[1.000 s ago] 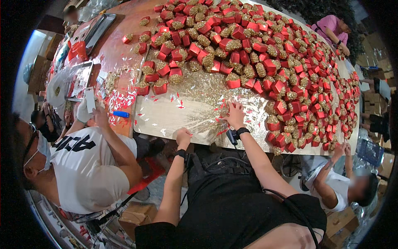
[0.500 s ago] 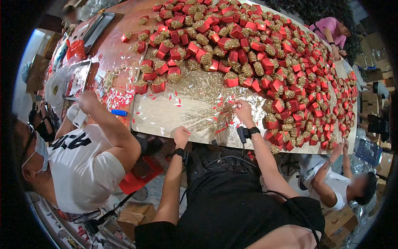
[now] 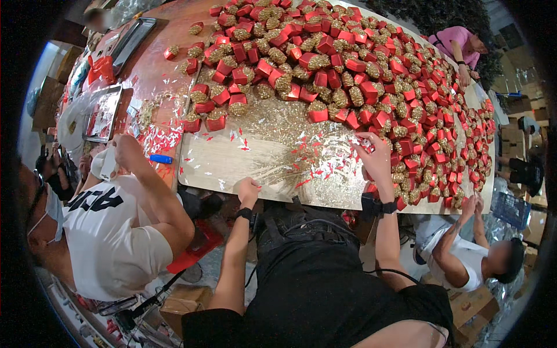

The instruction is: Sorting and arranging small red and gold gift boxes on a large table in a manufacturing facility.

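Observation:
A large wooden table (image 3: 209, 165) carries several small red boxes (image 3: 371, 90) topped with gold glittery balls. My left hand (image 3: 249, 190) rests as a loose fist on the near table edge, holding nothing that I can see. My right hand (image 3: 376, 158) reaches forward onto the tabletop, fingers curled at the edge of the pile of red boxes, over scattered gold glitter (image 3: 290, 130) and red-and-white paper scraps (image 3: 307, 174). Whether it pinches anything is hidden. Both wrists wear black bands.
A person in a white shirt (image 3: 110, 232) works at my left, hands raised near a blue marker (image 3: 161, 158) and a metal tray (image 3: 103, 113). Another person (image 3: 470, 255) reaches up at the right table edge. A person in pink (image 3: 458, 43) stands far right. Cardboard boxes (image 3: 183, 301) lie below.
My right hand has moved right and forward toward the red boxes. My left hand stays at the table edge. The person on my left lowered their arms.

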`<state>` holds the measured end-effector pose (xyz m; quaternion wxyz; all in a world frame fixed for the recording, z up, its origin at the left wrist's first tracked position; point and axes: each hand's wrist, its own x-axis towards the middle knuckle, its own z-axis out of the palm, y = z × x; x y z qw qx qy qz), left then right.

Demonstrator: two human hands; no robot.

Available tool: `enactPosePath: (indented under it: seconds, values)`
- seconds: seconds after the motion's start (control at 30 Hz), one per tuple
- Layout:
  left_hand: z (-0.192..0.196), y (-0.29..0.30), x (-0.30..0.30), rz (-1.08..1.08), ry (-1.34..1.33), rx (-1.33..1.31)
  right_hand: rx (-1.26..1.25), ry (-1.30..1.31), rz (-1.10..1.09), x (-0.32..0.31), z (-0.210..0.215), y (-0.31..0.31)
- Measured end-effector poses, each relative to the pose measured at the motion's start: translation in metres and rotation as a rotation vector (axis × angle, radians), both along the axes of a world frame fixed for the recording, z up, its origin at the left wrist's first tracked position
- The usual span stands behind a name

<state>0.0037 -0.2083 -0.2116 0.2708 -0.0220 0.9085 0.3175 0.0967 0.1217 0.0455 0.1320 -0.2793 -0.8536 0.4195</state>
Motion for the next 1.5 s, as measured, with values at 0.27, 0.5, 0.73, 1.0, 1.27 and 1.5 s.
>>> enactPosePath:
  seconds: [0.27,0.5,0.73,1.0,1.27,1.5]
  values:
    - [0.004,-0.003,0.0,0.014,0.011,0.03,0.135,0.072,0.052,-0.001,-0.022,0.011]
    - [0.012,0.006,0.002,-0.192,0.243,-0.026,0.172,0.089,0.057,-0.009,-0.028,0.016]
    - [0.005,0.008,0.0,0.011,0.059,0.181,0.186,0.099,0.145,-0.016,-0.037,0.011]
    - [0.012,0.01,0.001,-0.049,0.143,0.095,0.216,-0.015,0.158,-0.016,-0.023,0.006]
    - [-0.002,0.002,0.004,-0.149,0.283,0.016,0.27,-0.024,0.164,-0.016,0.0,-0.007]
    - [-0.019,-0.009,0.0,-0.054,0.187,0.084,0.304,0.044,0.144,-0.022,0.01,-0.011]
